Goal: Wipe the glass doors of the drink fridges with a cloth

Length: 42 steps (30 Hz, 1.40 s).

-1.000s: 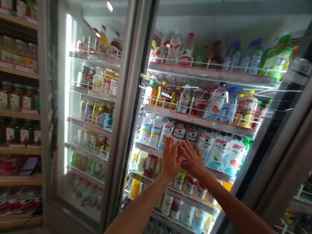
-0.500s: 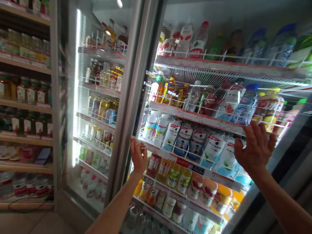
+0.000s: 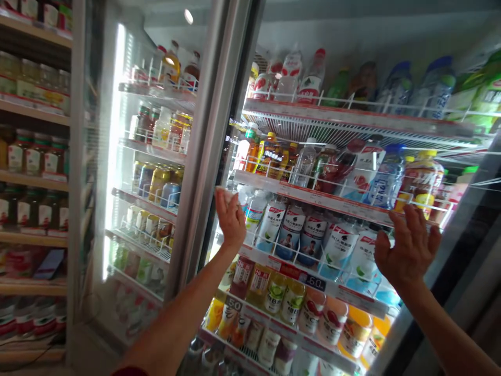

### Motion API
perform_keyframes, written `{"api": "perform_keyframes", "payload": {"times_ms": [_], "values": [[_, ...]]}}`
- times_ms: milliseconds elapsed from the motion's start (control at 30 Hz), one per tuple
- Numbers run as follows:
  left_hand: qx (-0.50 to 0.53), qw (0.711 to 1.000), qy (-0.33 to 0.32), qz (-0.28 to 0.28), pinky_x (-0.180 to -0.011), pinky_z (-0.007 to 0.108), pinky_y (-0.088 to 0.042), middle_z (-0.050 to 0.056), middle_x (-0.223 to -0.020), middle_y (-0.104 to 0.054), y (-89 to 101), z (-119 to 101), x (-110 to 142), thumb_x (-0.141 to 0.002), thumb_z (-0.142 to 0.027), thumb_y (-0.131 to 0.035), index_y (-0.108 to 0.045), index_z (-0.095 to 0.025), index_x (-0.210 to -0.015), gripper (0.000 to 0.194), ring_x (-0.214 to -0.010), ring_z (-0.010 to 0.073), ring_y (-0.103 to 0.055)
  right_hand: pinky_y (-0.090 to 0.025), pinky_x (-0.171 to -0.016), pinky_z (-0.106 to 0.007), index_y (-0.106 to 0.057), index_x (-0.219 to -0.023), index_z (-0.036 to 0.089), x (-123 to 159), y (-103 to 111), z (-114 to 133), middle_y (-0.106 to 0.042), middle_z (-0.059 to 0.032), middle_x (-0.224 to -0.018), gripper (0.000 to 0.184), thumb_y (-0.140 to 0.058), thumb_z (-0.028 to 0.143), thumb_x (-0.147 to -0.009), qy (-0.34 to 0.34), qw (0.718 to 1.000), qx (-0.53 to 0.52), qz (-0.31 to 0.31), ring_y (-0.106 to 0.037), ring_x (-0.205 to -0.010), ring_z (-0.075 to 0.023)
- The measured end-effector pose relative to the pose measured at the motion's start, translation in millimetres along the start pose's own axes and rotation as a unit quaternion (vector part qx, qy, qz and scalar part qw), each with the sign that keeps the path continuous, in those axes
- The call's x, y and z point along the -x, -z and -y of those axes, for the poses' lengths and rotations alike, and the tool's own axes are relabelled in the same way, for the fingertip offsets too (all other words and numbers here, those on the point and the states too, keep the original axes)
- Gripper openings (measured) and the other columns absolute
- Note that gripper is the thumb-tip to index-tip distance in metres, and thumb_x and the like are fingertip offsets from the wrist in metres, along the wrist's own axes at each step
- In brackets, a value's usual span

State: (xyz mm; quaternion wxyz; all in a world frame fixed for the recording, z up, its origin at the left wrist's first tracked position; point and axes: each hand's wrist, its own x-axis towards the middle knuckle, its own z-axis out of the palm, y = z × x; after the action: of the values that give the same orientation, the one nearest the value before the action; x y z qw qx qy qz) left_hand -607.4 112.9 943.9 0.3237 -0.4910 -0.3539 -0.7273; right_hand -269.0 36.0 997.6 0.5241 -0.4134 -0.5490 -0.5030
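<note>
My left hand (image 3: 231, 222) is raised at the left edge of the right-hand fridge door, close to the metal frame (image 3: 213, 162). Its fingers are bent around a small whitish, cloth-like piece (image 3: 224, 192), mostly hidden by them. My right hand (image 3: 407, 250) is up at the right side, palm toward the door, fingers spread with nothing in them. Whether it touches the glass I cannot tell. Beyond the hands stand white-labelled bottles (image 3: 313, 235) on the middle shelf, with a blue-capped bottle (image 3: 387, 177) on the shelf above.
To the left is a second lit fridge section (image 3: 156, 141) with bottles and cans. A wooden shelf rack (image 3: 35, 177) of jars and bottles stands at the far left. Lower down in the right fridge are rows of colourful drinks (image 3: 293, 300) above a price tag (image 3: 235, 304).
My left hand has moved up along the door's left edge. My right hand stays spread in nearly the same place, slightly lower against the shelves. The whole view has shifted a little.
</note>
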Motion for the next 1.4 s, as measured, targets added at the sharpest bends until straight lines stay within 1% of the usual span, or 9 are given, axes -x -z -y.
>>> {"api": "perform_keyframes", "payload": {"times_ms": [133,233,433,700,867,967,1033,1200,1400], "values": [[0.116,0.944,-0.262,0.165,-0.109,0.037,-0.034,0.001,-0.146,-0.029,-18.2,-68,15,-0.087,-0.018,-0.041,-0.049,-0.026,-0.124,0.038,-0.137,0.0168,-0.019,-0.023,-0.109,-0.045,-0.051,-0.124,0.017,1,-1,-3,-0.048,-0.0123,-0.134,0.043,-0.045,0.030,-0.084,0.010,1.000,0.002,-0.002,-0.038,-0.130,-0.0239],[0.135,0.890,-0.374,0.223,-0.108,0.034,-0.035,0.001,-0.142,-0.036,-17.2,-74,13,-0.087,-0.015,-0.040,-0.042,-0.026,-0.129,0.044,-0.137,0.0145,-0.021,-0.024,-0.107,-0.050,-0.051,-0.124,0.016,2,-3,-10,-0.050,-0.0136,-0.132,0.043,-0.043,0.030,-0.084,0.047,0.998,0.014,-0.024,-0.042,-0.127,-0.0270],[0.017,0.999,-0.045,0.020,-0.114,0.041,-0.022,0.010,-0.149,-0.021,-19.1,-16,-39,-0.089,-0.016,-0.036,-0.032,-0.016,-0.136,0.047,-0.139,0.0191,-0.013,-0.027,-0.102,-0.057,-0.042,-0.133,0.014,5,-9,-16,-0.043,-0.0172,-0.137,0.051,-0.036,0.031,-0.085,0.045,0.996,0.048,-0.052,-0.038,-0.129,-0.0312],[0.128,0.907,-0.369,0.159,-0.109,0.033,-0.034,0.002,-0.135,-0.046,-37.1,-123,11,-0.086,-0.016,-0.043,-0.049,-0.025,-0.121,0.037,-0.135,0.0152,-0.026,-0.022,-0.106,-0.053,-0.041,-0.133,0.013,5,2,-34,-0.043,-0.0157,-0.137,0.052,-0.041,0.034,-0.085,0.077,0.995,0.065,0.009,-0.034,-0.131,-0.0278],[0.079,0.978,-0.179,0.066,-0.113,0.044,-0.023,0.011,-0.144,-0.031,-41.1,-66,-52,-0.087,-0.014,-0.038,-0.042,-0.016,-0.130,0.043,-0.138,0.0206,-0.017,-0.025,-0.102,-0.059,-0.038,-0.135,0.011,5,16,-79,-0.037,-0.0190,-0.140,0.056,-0.039,0.035,-0.085,-0.023,0.993,0.108,-0.033,-0.032,-0.132,-0.0335],[0.047,0.997,-0.058,-0.001,-0.112,0.044,-0.026,0.011,-0.145,-0.028,-54.7,-81,-62,-0.088,-0.015,-0.037,-0.042,-0.014,-0.129,0.042,-0.138,0.0207,-0.018,-0.026,-0.102,-0.058,-0.038,-0.135,0.010,8,17,-88,-0.037,-0.0192,-0.140,0.055,-0.038,0.033,-0.085,-0.027,0.994,0.098,-0.040,-0.031,-0.132,-0.0331],[0.063,0.985,-0.155,0.034,-0.110,0.042,-0.030,0.008,-0.144,-0.031,-62.9,-122,-39,-0.088,-0.015,-0.036,-0.042,-0.016,-0.129,0.042,-0.138,0.0195,-0.018,-0.026,-0.102,-0.057,-0.038,-0.136,0.011,9,17,-87,-0.037,-0.0191,-0.140,0.054,-0.037,0.031,-0.085,-0.024,0.995,0.088,-0.039,-0.030,-0.133,-0.0322],[0.098,0.851,-0.491,0.161,-0.110,0.033,-0.031,0.000,-0.139,-0.041,-72.5,-194,13,-0.088,-0.018,-0.039,-0.046,-0.023,-0.126,0.038,-0.135,0.0154,-0.027,-0.023,-0.105,-0.055,-0.036,-0.136,0.011,9,21,-85,-0.037,-0.0178,-0.141,0.054,-0.038,0.030,-0.085,-0.020,0.997,0.069,-0.024,-0.029,-0.134,-0.0304],[0.020,0.982,-0.179,0.049,-0.111,0.044,-0.025,0.009,-0.145,-0.031,-89.8,-159,-63,-0.089,-0.018,-0.037,-0.039,-0.021,-0.131,0.042,-0.137,0.0198,-0.020,-0.022,-0.107,-0.051,-0.033,-0.138,0.013,8,23,-85,-0.037,-0.0166,-0.141,0.054,-0.037,0.029,-0.086,-0.035,0.997,0.069,-0.010,-0.026,-0.135,-0.0274]]}}
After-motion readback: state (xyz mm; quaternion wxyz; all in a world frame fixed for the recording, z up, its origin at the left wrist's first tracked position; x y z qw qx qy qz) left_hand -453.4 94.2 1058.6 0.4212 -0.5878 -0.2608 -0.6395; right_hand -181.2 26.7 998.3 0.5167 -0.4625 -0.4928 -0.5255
